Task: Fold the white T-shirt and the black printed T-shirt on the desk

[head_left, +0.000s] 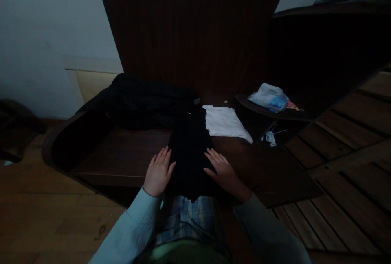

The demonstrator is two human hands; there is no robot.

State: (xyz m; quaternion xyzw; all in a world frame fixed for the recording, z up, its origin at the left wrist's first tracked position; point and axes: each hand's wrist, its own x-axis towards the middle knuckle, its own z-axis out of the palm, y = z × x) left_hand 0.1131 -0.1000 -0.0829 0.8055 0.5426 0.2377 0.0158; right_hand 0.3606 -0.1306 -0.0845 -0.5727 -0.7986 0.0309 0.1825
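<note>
A black garment [191, 150] lies lengthwise on the dark wooden bench, its near end reaching the front edge by my body. It is too dark to tell its exact kind. My left hand [159, 171] rests flat at its left edge, fingers stretched out. On the opposite side, my right hand [224, 173] lies with spread fingers against the right edge. Neither hand grips the cloth. Just behind and to the right sits a folded white garment [226, 121]. A heap of dark clothing [140, 99] lies along the back left and touches the black garment's far end.
The bench [122, 154] has a raised curved left end [58, 146]. At right, a small corner shelf [275, 113] holds a plastic bag [270, 97], with crumpled paper [270, 138] below. A slatted wooden frame [345, 174] stands far right. A tall dark panel [189, 32] rises behind.
</note>
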